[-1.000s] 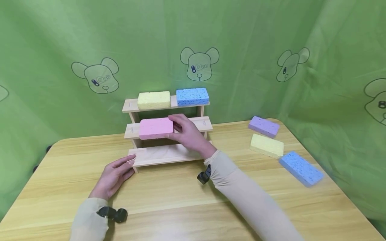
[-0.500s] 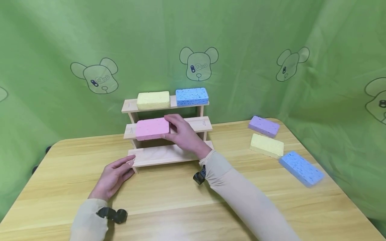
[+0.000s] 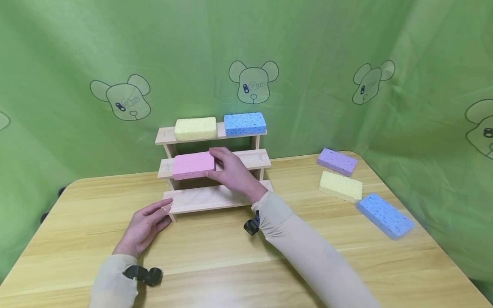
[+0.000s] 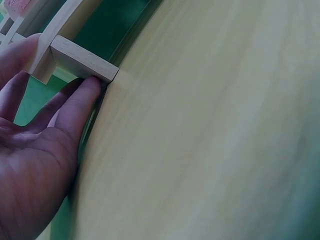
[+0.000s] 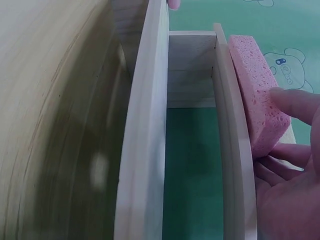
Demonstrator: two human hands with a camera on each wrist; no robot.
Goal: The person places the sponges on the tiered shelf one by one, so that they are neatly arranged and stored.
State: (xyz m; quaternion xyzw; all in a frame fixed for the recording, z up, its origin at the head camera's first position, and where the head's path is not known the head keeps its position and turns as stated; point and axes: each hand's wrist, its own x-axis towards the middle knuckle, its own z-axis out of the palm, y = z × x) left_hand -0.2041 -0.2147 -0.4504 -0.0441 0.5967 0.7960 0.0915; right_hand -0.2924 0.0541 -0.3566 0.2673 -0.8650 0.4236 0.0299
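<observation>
One rectangular, porous pink sponge [image 3: 194, 165] is pinched at its right end between the thumb and the fingers of my right hand [image 3: 231, 173]. It is at the left part of the middle board of one pale wooden rack with three steps [image 3: 208, 198]. My left hand [image 3: 144, 226], lower and nearer to me, has its fingers somewhat apart, and the fingertips touch the left end of the lowest board and its leg; whether they really pinch it, I cannot tell.

Beyond my right hand, two sponges lie apart on the top board: one pale yellow rectangular sponge [image 3: 196, 128] and, to its right, one speckled blue rectangular sponge [image 3: 245, 124]. Well to the right of my right hand, three more lie on the light wooden table [image 3: 215, 252]: one rectangular purple sponge [image 3: 337, 162] the farthest, then a second yellow sponge [image 3: 340, 186], then a second blue sponge [image 3: 384, 216] nearest to me. This makes six sponges. In the way is my right hand, which covers a part of the two lower boards. One green cloth with outlined animal heads [image 3: 185, 42] hangs behind both hands.
</observation>
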